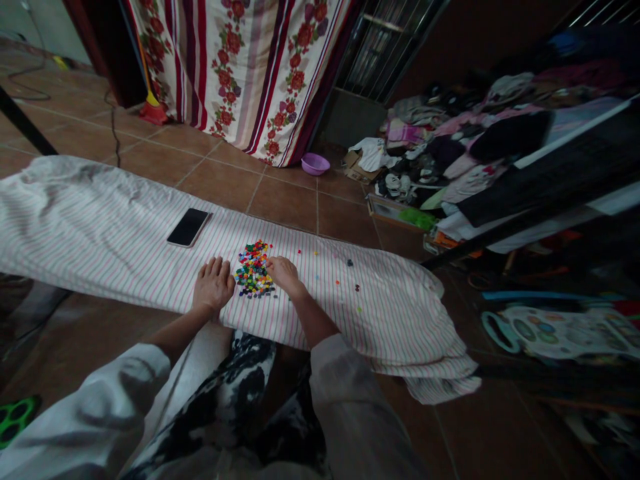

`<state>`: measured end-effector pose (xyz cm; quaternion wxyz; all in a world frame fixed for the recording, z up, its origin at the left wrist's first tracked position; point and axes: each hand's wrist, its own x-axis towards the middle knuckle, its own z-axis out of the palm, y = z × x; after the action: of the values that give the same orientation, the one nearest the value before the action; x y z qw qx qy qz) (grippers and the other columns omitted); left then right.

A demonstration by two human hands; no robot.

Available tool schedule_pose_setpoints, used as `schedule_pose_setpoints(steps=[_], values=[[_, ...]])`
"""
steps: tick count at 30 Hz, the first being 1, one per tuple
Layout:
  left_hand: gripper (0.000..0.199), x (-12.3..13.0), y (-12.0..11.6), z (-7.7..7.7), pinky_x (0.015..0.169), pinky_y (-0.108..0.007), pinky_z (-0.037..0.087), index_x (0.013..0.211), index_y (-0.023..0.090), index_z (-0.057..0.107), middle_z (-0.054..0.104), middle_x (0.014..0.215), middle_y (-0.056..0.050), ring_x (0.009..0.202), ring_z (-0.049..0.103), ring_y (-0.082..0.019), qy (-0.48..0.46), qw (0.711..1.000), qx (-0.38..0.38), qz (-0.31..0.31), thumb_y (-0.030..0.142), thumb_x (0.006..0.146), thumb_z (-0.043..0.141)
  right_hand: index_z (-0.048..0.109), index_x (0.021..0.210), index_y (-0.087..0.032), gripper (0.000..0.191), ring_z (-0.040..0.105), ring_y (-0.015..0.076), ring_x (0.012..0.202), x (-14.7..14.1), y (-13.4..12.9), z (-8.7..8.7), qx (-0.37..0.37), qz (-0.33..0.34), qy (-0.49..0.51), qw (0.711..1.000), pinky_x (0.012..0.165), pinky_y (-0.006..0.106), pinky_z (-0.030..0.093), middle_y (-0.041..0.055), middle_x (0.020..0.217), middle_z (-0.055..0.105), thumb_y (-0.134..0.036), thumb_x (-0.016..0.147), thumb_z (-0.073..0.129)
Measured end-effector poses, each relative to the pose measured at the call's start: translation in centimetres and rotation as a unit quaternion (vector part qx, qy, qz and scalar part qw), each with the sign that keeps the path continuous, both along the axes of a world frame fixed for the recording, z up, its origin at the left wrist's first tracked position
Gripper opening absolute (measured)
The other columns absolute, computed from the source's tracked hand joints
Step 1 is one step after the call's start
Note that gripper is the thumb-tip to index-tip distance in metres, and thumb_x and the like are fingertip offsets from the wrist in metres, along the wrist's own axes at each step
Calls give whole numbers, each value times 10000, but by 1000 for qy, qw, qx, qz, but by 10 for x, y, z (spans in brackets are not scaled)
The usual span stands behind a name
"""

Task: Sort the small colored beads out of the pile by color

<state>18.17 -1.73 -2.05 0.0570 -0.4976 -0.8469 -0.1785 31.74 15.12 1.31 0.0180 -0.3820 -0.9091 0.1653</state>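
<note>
Stretching across the view from left to right, one bench (410, 320) lies under a pale cloth (125, 220) with thin pink and green stripes, its long axis dipping a little toward the right end. Behind it on the right is one big heap of clothes (465, 140), and in the middle of the background hangs one flowered, striped curtain (260, 73), with one purple bowl (315, 164) on the tiled floor near its lower right corner.

One pile of small coloured pieces (254, 272) sits on the cloth in front of the person, between the two hands; it is longest along the line running away from the person, and its pieces are too small and crowded to count. The left hand (214, 283) rests palm down just left of the pile, open and fairly flat, fingers close together and pointing away from the body. The right hand (283, 273) is at the pile's right edge, fingers curled and fingertips pointing left toward the pieces; whether they have closed on one, I cannot tell.

One phone (189, 227) lies beyond the left hand, dark screen up, its long axis slanting from near left to far right. Smallest are the loose pieces (337, 282) scattered right of the pile: one each of pinkish red, yellow, light blue, orange and lime, plus a dark maroon pair and a dark grey cluster.
</note>
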Motion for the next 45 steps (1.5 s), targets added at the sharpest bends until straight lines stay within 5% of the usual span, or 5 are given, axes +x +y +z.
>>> schedule_pose_setpoints(steps=[14, 24, 36, 45], values=[[486, -2, 0, -4, 1107, -470, 296, 1295, 121, 544, 502, 1414, -179, 1363, 397, -321, 25, 1000, 0, -2, 331, 897, 362, 673, 949, -248, 139, 657, 143, 843, 29, 15, -24, -102, -76, 192, 973, 758, 231, 481, -10, 912, 722, -242, 834, 595], [502, -2, 0, -9, 1092, -475, 304, 1292, 88, 546, 504, 1398, -209, 1356, 398, -330, 42, 999, 12, -10, 337, 909, 339, 677, 957, -243, 199, 656, 139, 811, 75, 39, -19, -51, -166, 214, 961, 758, 238, 485, -9, 890, 714, -197, 830, 531], [514, -3, -1, -9, 1087, -463, 320, 1290, 82, 551, 521, 1382, -205, 1345, 412, -326, 74, 997, -6, -11, 350, 912, 326, 709, 1004, -183, 278, 659, 177, 904, 156, 106, -14, 58, -333, 142, 930, 822, 251, 477, 63, 950, 720, -154, 826, 497], [525, -2, 0, -7, 1099, -470, 308, 1291, 74, 550, 508, 1396, -210, 1357, 402, -327, 60, 998, -15, -10, 353, 905, 329, 724, 916, -175, 276, 662, 165, 867, 192, 142, -26, 73, -379, 104, 917, 806, 227, 469, 56, 903, 733, -74, 784, 505]])
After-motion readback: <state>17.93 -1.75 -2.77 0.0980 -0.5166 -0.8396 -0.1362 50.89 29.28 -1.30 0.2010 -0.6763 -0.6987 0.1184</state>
